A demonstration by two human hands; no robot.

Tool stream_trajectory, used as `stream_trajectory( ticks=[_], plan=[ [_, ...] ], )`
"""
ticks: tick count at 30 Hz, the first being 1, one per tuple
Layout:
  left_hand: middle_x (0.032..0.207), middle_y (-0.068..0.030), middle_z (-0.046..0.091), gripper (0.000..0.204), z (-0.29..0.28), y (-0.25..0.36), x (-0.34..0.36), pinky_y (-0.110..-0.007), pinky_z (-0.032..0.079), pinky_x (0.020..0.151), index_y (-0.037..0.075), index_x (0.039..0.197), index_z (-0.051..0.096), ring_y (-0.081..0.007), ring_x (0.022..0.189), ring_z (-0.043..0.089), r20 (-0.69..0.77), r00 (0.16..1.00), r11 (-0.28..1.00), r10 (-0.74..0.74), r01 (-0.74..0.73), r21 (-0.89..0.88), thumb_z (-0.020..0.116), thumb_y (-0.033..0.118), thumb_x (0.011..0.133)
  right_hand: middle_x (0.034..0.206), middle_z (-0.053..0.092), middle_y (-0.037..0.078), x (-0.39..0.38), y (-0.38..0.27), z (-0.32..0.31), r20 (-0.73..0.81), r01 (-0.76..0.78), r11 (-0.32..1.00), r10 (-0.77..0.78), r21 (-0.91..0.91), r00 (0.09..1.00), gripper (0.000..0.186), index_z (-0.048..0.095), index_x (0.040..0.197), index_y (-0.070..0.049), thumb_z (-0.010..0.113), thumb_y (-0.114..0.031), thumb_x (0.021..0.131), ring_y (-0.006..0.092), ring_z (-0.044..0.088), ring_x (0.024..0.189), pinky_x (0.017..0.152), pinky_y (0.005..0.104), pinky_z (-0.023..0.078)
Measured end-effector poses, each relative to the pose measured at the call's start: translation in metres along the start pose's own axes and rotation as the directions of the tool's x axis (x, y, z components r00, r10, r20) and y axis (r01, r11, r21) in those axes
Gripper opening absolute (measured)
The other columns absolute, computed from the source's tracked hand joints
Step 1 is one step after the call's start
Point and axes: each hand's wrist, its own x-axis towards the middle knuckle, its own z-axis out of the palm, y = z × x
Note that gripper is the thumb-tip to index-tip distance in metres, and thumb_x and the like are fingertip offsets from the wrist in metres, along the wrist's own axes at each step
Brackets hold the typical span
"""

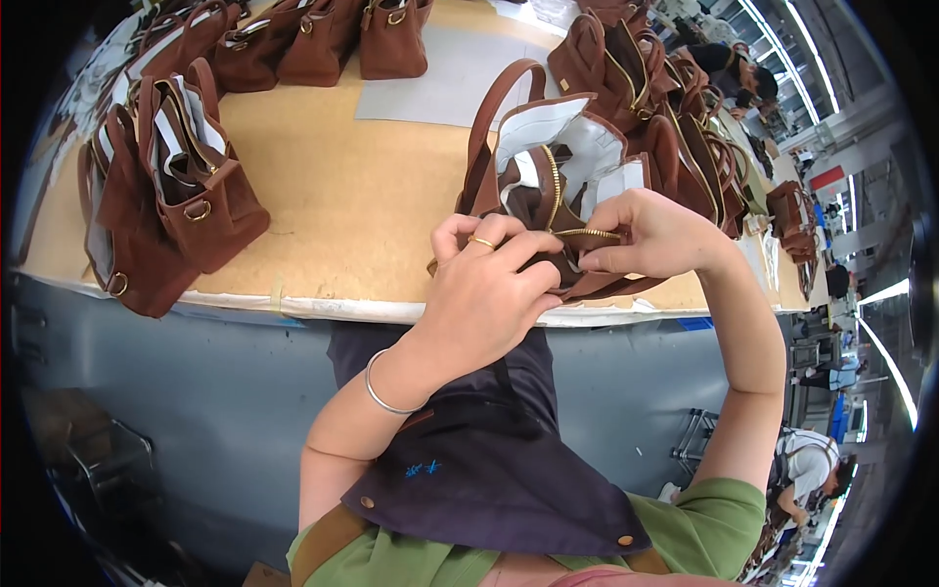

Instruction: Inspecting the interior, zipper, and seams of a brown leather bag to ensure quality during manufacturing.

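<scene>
A brown leather handbag (477, 188) stands at the near edge of the table, its top gaping. White lining (592, 147) and a brass-toothed zipper (587, 234) show inside, and one handle arches up on the far left side. My left hand (494, 284) is curled over the near side of the bag, its fingertips hidden in the opening. With thumb and fingers closed together, my right hand (655, 235) pinches the zipper's edge on the right side. The bag's near side is mostly covered by my hands.
Two brown handbags (210, 210) stand at the table's left. Several more (396, 44) line the far edge, and a dense row (685, 147) fills the right. A grey sheet (460, 73) lies on the wooden tabletop (333, 186). Other people (812, 465) are at the right.
</scene>
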Motion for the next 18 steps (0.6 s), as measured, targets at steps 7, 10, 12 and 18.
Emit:
stream_trajectory(
  ticks=[7, 10, 12, 18],
  plan=[
    [0.112, 0.0055, 0.065, 0.017, 0.004, 0.000, -0.002, -0.045, 0.027, 0.094, 0.017, 0.079, 0.067, -0.0193, 0.105, 0.055, -0.061, 0.998, 0.997, -0.026, 0.022, -0.069, 0.081, 0.025, 0.073, 0.072, 0.068, 0.007, 0.004, -0.001, 0.001, 0.117, 0.036, 0.997, -0.044, 0.073, 0.992, 0.016, 0.072, 0.097, 0.001, 0.074, -0.011, 0.085, 0.0095, 0.058, 0.064, 0.063, 0.0284, 0.049],
    [0.110, 0.0063, 0.065, 0.016, 0.005, -0.001, -0.003, -0.045, 0.027, 0.094, 0.017, 0.077, 0.067, -0.0191, 0.102, 0.054, -0.049, 0.998, 0.995, -0.039, 0.034, -0.099, 0.081, 0.025, 0.073, 0.072, 0.068, 0.008, 0.003, -0.007, 0.000, 0.191, -0.037, 0.994, 0.017, 0.101, 0.982, 0.016, 0.072, 0.097, 0.002, 0.072, -0.008, 0.085, 0.0094, 0.059, 0.065, 0.063, 0.0283, 0.049],
    [0.108, 0.0070, 0.065, 0.015, 0.005, -0.001, -0.002, -0.045, 0.027, 0.094, 0.017, 0.076, 0.068, -0.0190, 0.100, 0.054, -0.045, 0.997, 0.994, -0.062, 0.057, -0.097, 0.081, 0.025, 0.073, 0.073, 0.069, 0.009, 0.004, -0.012, -0.002, 0.197, -0.035, 0.998, 0.023, 0.058, 0.980, 0.015, 0.072, 0.097, 0.002, 0.072, -0.007, 0.085, 0.0092, 0.060, 0.066, 0.063, 0.0279, 0.050],
    [0.108, 0.0060, 0.067, 0.015, 0.007, -0.001, -0.005, -0.045, 0.027, 0.094, 0.016, 0.074, 0.068, -0.0191, 0.100, 0.054, -0.075, 0.992, 0.987, -0.104, 0.094, -0.131, 0.080, 0.025, 0.073, 0.077, 0.068, 0.009, 0.008, -0.007, 0.004, 0.141, 0.136, 0.990, -0.141, 0.045, 0.980, 0.013, 0.068, 0.096, 0.004, 0.068, -0.006, 0.088, 0.0107, 0.059, 0.067, 0.063, 0.0286, 0.049]
  ],
)
